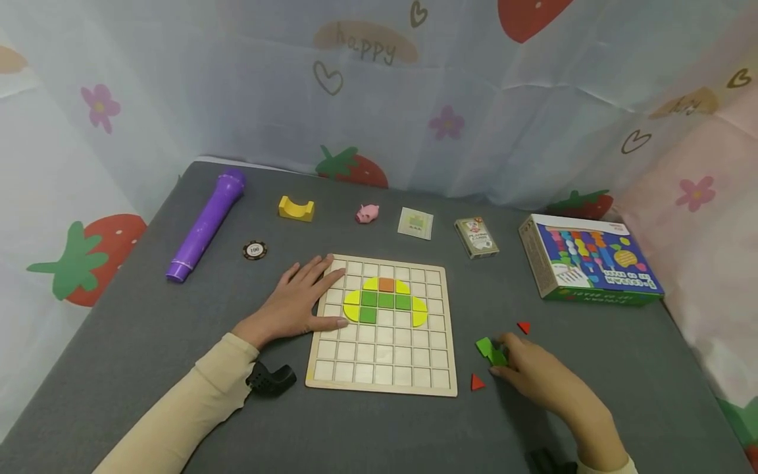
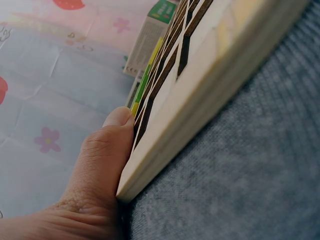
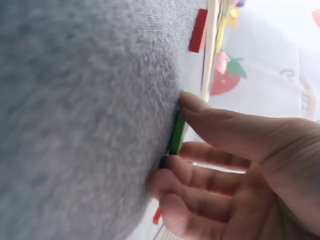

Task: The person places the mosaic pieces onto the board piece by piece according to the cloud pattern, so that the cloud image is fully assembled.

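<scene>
Green tiles (image 1: 490, 351) lay on the grey cloth right of the wooden grid board (image 1: 385, 368), pinched by the right hand (image 1: 535, 375); the right wrist view showed thumb and fingertips (image 3: 172, 165) clamping their thin edge (image 3: 176, 135). Only the head view showed the left hand (image 1: 296, 303) spread flat on the board.

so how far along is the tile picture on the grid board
Partly done: yellow, green and orange tiles already sit in the upper middle of the wooden board. In hand: the right hand pinches a green piece on the grey mat, while the left hand steadies the board. Two red triangles remain loose; most cells are empty.
</scene>
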`<state>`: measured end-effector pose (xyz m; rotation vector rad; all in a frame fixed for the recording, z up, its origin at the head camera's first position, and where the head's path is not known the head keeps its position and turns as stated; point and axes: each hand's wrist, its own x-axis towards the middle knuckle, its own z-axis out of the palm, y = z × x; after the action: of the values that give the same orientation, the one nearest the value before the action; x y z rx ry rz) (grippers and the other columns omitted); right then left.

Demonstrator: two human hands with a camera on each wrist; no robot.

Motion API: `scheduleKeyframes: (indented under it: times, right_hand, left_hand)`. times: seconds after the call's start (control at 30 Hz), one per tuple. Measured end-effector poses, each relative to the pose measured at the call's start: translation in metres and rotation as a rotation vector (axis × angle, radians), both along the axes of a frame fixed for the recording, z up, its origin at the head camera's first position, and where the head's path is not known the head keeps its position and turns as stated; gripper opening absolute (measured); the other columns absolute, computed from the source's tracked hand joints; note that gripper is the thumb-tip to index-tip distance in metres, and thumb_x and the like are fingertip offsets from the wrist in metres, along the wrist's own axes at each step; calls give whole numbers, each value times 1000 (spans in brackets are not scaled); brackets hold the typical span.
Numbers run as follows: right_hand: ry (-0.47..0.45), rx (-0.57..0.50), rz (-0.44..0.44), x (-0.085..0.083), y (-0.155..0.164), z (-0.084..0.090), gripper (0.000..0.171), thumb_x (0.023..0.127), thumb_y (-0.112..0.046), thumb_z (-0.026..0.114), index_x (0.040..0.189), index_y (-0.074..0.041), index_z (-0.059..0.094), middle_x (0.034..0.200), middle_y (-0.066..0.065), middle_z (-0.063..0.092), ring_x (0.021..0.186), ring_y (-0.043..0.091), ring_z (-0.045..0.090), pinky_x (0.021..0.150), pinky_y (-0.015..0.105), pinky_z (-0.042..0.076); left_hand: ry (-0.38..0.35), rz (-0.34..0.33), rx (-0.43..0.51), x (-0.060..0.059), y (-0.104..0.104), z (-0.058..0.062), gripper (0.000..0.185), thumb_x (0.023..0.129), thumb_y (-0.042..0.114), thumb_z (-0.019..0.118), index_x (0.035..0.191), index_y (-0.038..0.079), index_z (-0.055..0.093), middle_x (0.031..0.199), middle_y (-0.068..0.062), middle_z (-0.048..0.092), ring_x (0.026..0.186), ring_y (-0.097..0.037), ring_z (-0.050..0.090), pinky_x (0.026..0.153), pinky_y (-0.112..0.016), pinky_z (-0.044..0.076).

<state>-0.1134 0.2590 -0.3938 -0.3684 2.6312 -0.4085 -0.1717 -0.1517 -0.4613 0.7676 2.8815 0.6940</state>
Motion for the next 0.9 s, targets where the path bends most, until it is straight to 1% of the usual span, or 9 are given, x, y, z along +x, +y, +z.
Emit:
scheduleKeyframes:
  times: [0.07, 0.17, 0.33, 0.47, 0.57, 0.7, 0.8, 0.9]
  right_hand:
    - [21, 17, 7, -4, -5, -1, 47, 90, -23, 68, 127, 0, 50, 84, 0, 52, 72, 13, 47, 62, 31, 40]
    - [76, 35, 46, -9, -11, -4, 42, 91, -22, 67, 125, -1, 52, 89, 1, 54, 76, 13, 47, 64, 32, 41]
    - [181, 24, 127, -14, -17, -5, 29, 90, -17, 68, 114, -4, 57, 99, 3, 56, 81, 13, 49, 68, 33, 45]
    - [201, 18, 156, -16, -19, -3, 22, 90, -14, 67, 107, -5, 57, 97, 4, 55, 80, 13, 48, 67, 32, 45]
    - [203, 38, 155, -17, -18, 2, 20, 90, -12, 67, 106, -5, 57, 98, 5, 55, 78, 12, 48, 66, 32, 46]
    - [251, 56, 174, -20, -22, 10, 20, 90, -11, 67, 107, -4, 59, 97, 5, 54, 77, 12, 51, 66, 32, 48]
    - [286, 53, 216, -23, -32, 16, 22, 90, -12, 68, 109, -4, 60, 100, 6, 54, 79, 12, 55, 67, 32, 50]
    - [293, 39, 270, -26, -48, 19, 25, 90, -13, 68, 111, -4, 59, 104, 6, 56, 82, 13, 58, 68, 30, 51]
  left_hand:
    - [1, 0, -3, 0, 0, -1, 91, 83, 63, 62, 154, 20, 24, 161, -10, 11, 148, -30, 9, 116, -56, 6]
    - [0, -1, -7, -1, -1, -3, 92, 83, 63, 61, 154, 20, 23, 161, -9, 11, 148, -30, 8, 116, -56, 5]
    - [-3, 1, -3, -1, -1, -3, 92, 82, 64, 61, 154, 21, 23, 161, -9, 11, 148, -29, 8, 116, -55, 5]
    - [1, 3, -7, -1, -1, -2, 92, 82, 64, 61, 154, 20, 24, 161, -9, 11, 148, -30, 9, 116, -56, 5]
    - [-4, 4, -8, -2, -1, -1, 92, 82, 64, 61, 154, 20, 24, 161, -9, 11, 148, -30, 8, 116, -55, 5]
    - [-8, 4, -6, -1, -1, -1, 92, 82, 64, 62, 154, 20, 24, 161, -9, 11, 148, -30, 8, 116, -55, 5]
    - [-4, 4, -6, -1, -1, -2, 92, 82, 63, 62, 154, 20, 24, 161, -9, 12, 148, -30, 9, 116, -55, 5]
    - [4, 2, 0, -2, 0, -3, 91, 83, 63, 61, 154, 19, 25, 161, -10, 13, 148, -30, 9, 116, -56, 6]
